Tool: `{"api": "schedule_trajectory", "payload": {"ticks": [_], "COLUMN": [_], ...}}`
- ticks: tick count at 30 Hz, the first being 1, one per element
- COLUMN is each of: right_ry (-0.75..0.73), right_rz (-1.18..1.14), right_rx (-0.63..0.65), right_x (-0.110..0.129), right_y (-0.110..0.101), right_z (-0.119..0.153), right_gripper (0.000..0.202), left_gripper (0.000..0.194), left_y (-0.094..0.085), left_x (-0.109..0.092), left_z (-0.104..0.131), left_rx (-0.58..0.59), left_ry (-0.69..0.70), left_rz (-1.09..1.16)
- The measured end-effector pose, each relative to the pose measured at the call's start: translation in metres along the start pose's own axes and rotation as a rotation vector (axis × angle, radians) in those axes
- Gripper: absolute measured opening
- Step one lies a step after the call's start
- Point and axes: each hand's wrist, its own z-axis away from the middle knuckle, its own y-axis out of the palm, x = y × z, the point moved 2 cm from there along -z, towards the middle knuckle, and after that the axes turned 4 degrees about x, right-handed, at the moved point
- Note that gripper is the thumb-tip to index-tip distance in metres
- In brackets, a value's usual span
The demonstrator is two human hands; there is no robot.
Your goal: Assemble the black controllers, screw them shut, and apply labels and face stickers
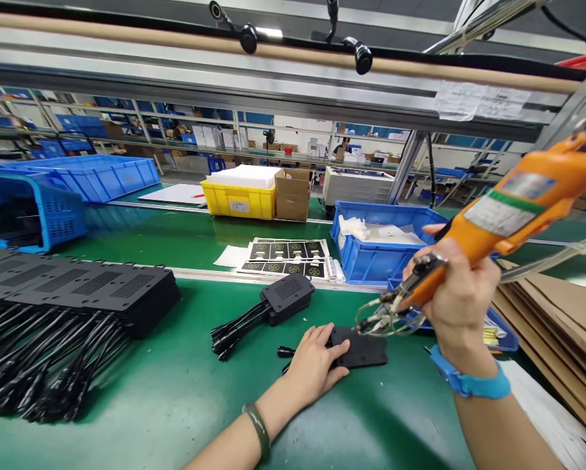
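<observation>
Flat on the green work surface lies a black device [366, 349], its left end covered by my left hand [315, 365], whose fingers are spread over it. My right hand [462, 303] is wrapped round an orange power screwdriver [498, 209], which hangs tilted with its lower end over the device's right part. Whether the tip touches the device cannot be made out. Another black device with cables [288, 297] rests just behind my left hand. On the left stands a row of similar black devices [126, 290], their cables towards me.
A blue bin [371, 261] with white items stands behind the screwdriver. Printed label sheets [288, 251] lie at the middle. Further back are a yellow bin [239, 201] and a cardboard box [293, 196]. Cardboard sheets [557, 326] are stacked at the right. A metal rail crosses overhead.
</observation>
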Motion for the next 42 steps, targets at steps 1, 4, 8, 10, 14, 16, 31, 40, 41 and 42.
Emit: {"api": "schedule_trajectory", "payload": {"ticks": [1, 4, 8, 10, 14, 16, 31, 40, 41, 42], "right_ry": [0.0, 0.022, 0.049, 0.072, 0.111, 0.115, 0.163, 0.142, 0.149, 0.154], "right_rz": [-0.035, -0.155, -0.194, -0.197, -0.189, -0.171, -0.16, -0.135, -0.146, -0.156], "right_rx": [-0.015, -0.042, -0.025, -0.01, -0.004, -0.009, 0.017, 0.011, 0.018, 0.026], "right_x": [0.003, 0.006, -0.003, -0.013, -0.034, -0.043, -0.049, -0.048, -0.048, -0.048], "right_y": [0.001, 0.008, 0.015, 0.017, 0.02, 0.021, 0.022, 0.022, 0.021, 0.021], "right_z": [-0.008, -0.022, -0.023, -0.019, -0.009, -0.003, 0.008, 0.009, 0.009, 0.009], "right_gripper": [0.035, 0.047, 0.052, 0.052, 0.047, 0.045, 0.041, 0.043, 0.042, 0.042], "left_gripper": [0.052, 0.052, 0.051, 0.051, 0.052, 0.052, 0.053, 0.053, 0.053, 0.052], "left_y": [-0.001, -0.003, -0.004, -0.004, -0.003, -0.003, 0.0, -0.001, -0.002, -0.002], "left_x": [0.0, -0.001, -0.001, -0.001, 0.0, 0.0, 0.002, 0.001, 0.001, 0.0], "left_z": [0.001, 0.002, 0.002, 0.0, -0.001, 0.0, -0.001, -0.001, -0.001, 0.0], "left_rx": [0.004, 0.009, 0.007, 0.006, 0.002, -0.001, -0.015, -0.009, -0.009, -0.009], "left_ry": [0.0, 0.002, 0.002, 0.0, 0.002, 0.004, 0.013, 0.014, 0.017, 0.019], "left_rz": [0.0, 0.002, 0.002, 0.002, 0.0, 0.0, 0.001, 0.006, 0.005, 0.005]}}
